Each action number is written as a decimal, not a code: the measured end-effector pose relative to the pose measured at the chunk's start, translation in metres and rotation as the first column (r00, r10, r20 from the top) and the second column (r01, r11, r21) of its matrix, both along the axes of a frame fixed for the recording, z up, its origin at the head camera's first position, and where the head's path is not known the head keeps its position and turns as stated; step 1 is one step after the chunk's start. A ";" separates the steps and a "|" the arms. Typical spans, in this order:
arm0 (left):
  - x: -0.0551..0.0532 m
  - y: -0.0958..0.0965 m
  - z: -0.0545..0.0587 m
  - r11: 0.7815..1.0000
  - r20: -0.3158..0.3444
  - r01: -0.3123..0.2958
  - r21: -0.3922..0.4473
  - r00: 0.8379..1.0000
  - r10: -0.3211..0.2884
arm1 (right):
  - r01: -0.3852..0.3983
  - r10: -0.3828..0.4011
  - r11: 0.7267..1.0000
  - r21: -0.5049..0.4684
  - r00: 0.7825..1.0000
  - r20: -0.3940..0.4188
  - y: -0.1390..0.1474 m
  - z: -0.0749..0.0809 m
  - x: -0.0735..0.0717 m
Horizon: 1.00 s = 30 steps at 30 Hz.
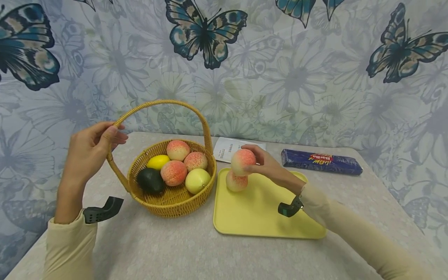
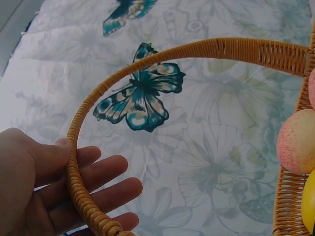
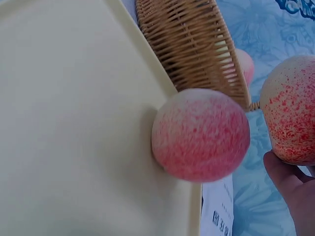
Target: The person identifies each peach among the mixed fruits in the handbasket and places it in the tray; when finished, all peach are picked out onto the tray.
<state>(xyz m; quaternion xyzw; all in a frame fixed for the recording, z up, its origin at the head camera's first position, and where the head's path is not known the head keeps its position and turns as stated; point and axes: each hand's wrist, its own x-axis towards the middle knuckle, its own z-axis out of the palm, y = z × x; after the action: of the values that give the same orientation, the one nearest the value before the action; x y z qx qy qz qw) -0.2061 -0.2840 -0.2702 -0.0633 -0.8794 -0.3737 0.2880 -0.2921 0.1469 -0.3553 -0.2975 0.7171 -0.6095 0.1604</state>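
My left hand (image 1: 91,149) pinches the side of the wicker basket's handle (image 1: 159,102), thumb in front and fingers behind it. Inside the basket (image 1: 176,211) lie several peaches (image 1: 174,173), a lemon (image 1: 158,161), a dark green avocado (image 1: 150,181) and a round yellow-green fruit (image 1: 197,181). With my right hand (image 1: 267,165) I grip a pink and cream peach (image 1: 243,161) over the left part of the yellow tray (image 1: 269,229). Another peach (image 3: 201,135) rests on the tray near its edge, partly hidden behind the held one in the head view.
A white printed paper (image 1: 222,149) lies behind the tray, partly covered by my right hand. To the back right is a dark blue Barilla package (image 1: 322,161). Behind the table hangs a butterfly-patterned cloth (image 1: 290,77). The tray stands close to the basket's right side.
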 end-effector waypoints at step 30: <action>0.000 0.000 -0.001 1.000 -0.009 0.007 0.002 1.000 -0.007 | 0.086 -0.096 0.983 0.161 0.994 0.055 0.060 -0.045 -0.007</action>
<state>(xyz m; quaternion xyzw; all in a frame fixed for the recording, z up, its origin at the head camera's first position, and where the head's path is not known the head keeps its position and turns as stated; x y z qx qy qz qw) -0.2065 -0.2842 -0.2710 -0.0677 -0.8774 -0.3755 0.2907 -0.2994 0.2065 -0.3999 -0.2314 0.7709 -0.5662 0.1778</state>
